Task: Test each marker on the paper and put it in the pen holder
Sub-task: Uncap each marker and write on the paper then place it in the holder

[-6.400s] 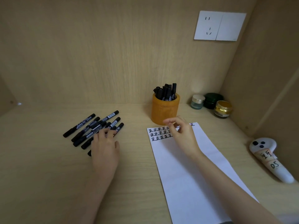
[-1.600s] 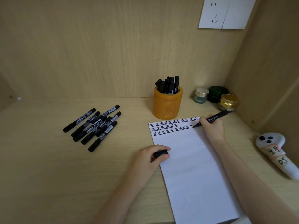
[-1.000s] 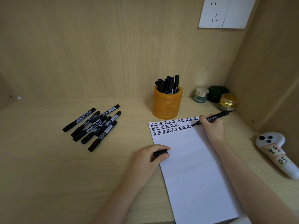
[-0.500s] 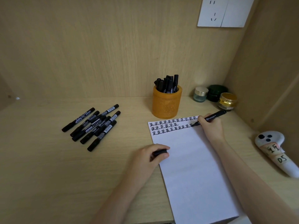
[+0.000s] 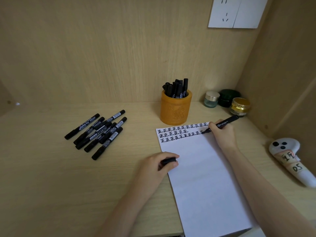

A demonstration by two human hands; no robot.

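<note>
Half-hidden cap (image 5: 168, 161) (left fist)

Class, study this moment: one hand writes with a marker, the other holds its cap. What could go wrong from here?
1. The right hand rests beside the fresh marks and may smear them.
2. The holder is already crowded with markers, so pushing this marker in could tip it.
3. The left hand holds the cap by the paper edge; lifting it may let the sheet shift.

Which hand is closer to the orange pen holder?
Right. The right hand, writing with a marker, sits just beside and in front of the pen holder; the left hand, holding the cap, rests further down the paper's edge.
</note>
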